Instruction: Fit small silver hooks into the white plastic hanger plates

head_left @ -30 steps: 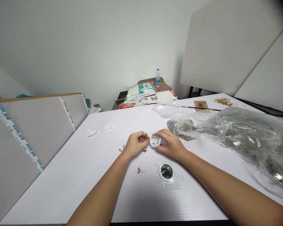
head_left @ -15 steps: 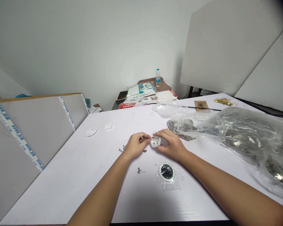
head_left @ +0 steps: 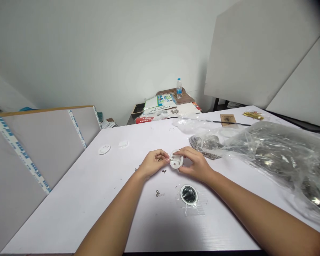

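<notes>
My right hand (head_left: pixel 195 165) grips a small round white plastic disc (head_left: pixel 176 160) by its right side, and my left hand (head_left: pixel 152 164) touches the disc's left edge with its fingertips. A thin dark metal tool (head_left: pixel 159 159) pokes out from my left fingers, mostly hidden. Small metal fittings (head_left: pixel 164 171) lie just below the hands. Another fitting (head_left: pixel 157 193) sits nearer me. Below my right hand, a round white piece with a dark centre (head_left: pixel 188 194) rests on clear film.
Two white discs (head_left: pixel 104 149) lie left on the white table (head_left: pixel 69 209). Clear plastic bags of metal parts (head_left: pixel 280 156) heap at right. Grey boards (head_left: pixel 42 142) lean beyond the left edge. Papers and a water bottle (head_left: pixel 179 88) stand on a far desk.
The white disc has turned, showing more of its face. My left hand has shifted slightly left, and the thin tool is now mostly hidden in its fingers.
</notes>
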